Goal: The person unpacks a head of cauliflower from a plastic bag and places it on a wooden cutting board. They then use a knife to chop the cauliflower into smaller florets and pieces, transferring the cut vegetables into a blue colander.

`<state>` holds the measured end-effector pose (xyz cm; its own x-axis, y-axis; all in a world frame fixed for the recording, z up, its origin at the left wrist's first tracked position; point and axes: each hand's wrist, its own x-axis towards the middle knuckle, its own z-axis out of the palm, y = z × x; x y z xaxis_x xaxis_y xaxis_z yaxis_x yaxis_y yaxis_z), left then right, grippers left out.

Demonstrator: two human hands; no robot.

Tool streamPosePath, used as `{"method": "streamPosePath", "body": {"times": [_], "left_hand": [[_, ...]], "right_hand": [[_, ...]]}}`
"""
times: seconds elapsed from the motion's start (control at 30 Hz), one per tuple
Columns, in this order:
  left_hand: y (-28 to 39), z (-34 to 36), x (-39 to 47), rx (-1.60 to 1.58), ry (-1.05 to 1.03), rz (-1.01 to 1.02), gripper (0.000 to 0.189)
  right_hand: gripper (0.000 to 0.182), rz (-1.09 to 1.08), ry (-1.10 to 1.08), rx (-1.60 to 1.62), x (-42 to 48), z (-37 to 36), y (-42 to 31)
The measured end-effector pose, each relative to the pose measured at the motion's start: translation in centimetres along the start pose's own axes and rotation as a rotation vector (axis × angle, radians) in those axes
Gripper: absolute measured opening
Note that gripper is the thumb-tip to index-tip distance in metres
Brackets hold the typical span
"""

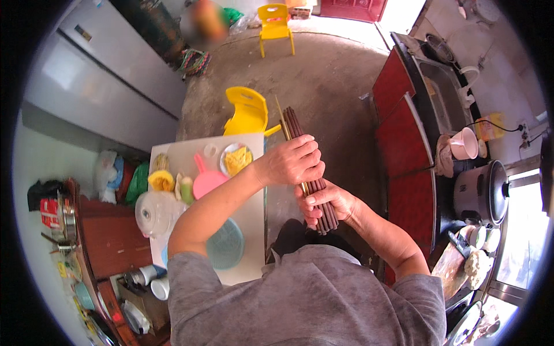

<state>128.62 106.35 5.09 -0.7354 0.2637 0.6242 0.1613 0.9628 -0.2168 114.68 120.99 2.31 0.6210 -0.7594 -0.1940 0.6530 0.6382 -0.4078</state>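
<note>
A bundle of dark brown chopsticks (327,216) is held slantwise in front of my body, above the floor. My left hand (294,161) wraps the bundle around its upper half, fingers curled over it. Lower down, my right hand (325,202) grips the same bundle, with the thumb lying across it. One lighter, golden stick (279,108) runs along the left side and sticks out past the dark ends. At the bottom, the other ends of the chopsticks protrude below my right hand. My palms hide the middle of the bundle.
On my left, a white table (255,207) carries a plate of yellow food (237,160), a pink pan-shaped container (210,182), cut pumpkin (161,180) and a blue-green basket (225,244). A yellow chair (246,112) stands beyond. At right, the counter holds a sink (443,95) and rice cooker (479,194).
</note>
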Motion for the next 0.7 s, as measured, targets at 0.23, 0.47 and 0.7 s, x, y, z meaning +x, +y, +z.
{"method": "streamPosePath", "body": {"times": [0.23,0.47,0.7], "left_hand": [[-13.4,5.2,6.3,0.031,-0.082,-0.21,0.077],[-25.5,14.6,10.5,-2.149,0.214,-1.202,0.04],[-39.6,19.5,19.0,-2.094,0.369,-1.133,0.011]], "right_hand": [[0.019,-0.364,0.078,0.026,-0.2,-4.7,-14.1],[0.025,-0.228,0.192,-0.299,5.0,-8.8,-28.9],[0.072,-0.446,0.168,-0.274,6.4,-14.6,-42.7]]}}
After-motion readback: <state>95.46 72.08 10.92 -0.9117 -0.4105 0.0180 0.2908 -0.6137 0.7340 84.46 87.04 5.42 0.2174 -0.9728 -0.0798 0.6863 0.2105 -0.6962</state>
